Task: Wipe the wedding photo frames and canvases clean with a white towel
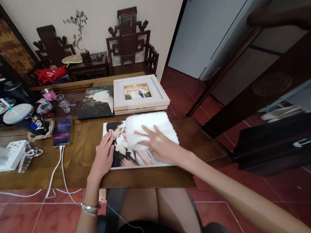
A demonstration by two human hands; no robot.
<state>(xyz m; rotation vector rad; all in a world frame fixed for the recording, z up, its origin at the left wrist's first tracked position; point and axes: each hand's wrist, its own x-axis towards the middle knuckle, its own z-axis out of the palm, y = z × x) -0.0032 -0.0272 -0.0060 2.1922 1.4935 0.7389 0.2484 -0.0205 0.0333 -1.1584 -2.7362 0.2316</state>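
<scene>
White fleecy cloth [160, 121] covers the upper right of a photo panel [122, 150] that lies flat on the wooden table [86, 147], close to the front edge, presumably for easy reach from a sitting position. The right hand [157, 142] lies on the cloth with its fingers spread wide, pinching nothing that shows, a pose that would press the fabric evenly against the surface beneath. The left hand [105, 152] rests at the panel's left edge, fingers extended rather than curled round it (their tips lie on the printed face), likely to steady it. Just behind, a dark picture [95, 107] and a pale framed box [158, 93] lie side by side, and a phone [63, 130] on its charging cable [61, 149] lies well to the left, perhaps to leave working room
</scene>
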